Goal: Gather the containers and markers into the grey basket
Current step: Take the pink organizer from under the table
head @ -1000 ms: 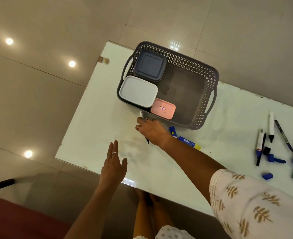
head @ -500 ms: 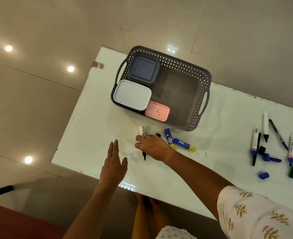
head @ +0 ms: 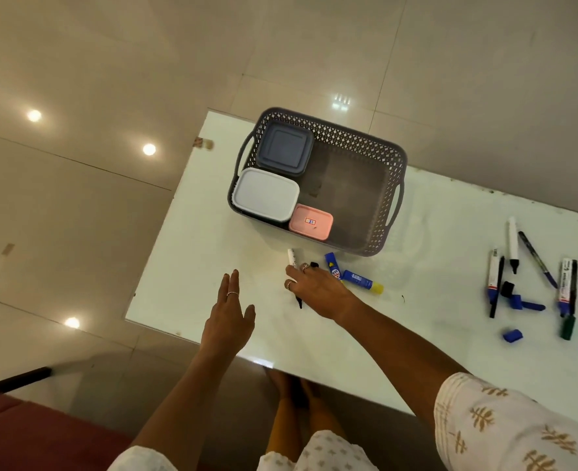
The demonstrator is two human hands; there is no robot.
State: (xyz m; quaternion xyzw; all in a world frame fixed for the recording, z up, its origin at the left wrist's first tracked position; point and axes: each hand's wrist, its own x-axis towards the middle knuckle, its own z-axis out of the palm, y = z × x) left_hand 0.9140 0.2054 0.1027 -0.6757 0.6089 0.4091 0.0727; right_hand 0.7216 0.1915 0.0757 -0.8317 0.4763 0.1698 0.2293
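Observation:
The grey basket stands at the far side of the white table and holds a dark blue container, a white container and a small pink container. In front of it my right hand lies over a white marker and a black pen, fingers curled on them. Two blue glue sticks lie just right of that hand. My left hand hovers open near the table's front-left edge. Several markers and loose caps lie at the right.
The table ends at a corner just left of my left hand, with tiled floor beyond. A loose blue cap lies near the front right. A red seat is at the bottom left, and my feet show under the table edge.
The view shifted, so the basket sits lower in the frame. My right hand drew back from the basket's front wall toward me, over the marker and pen. The left hand barely moved.

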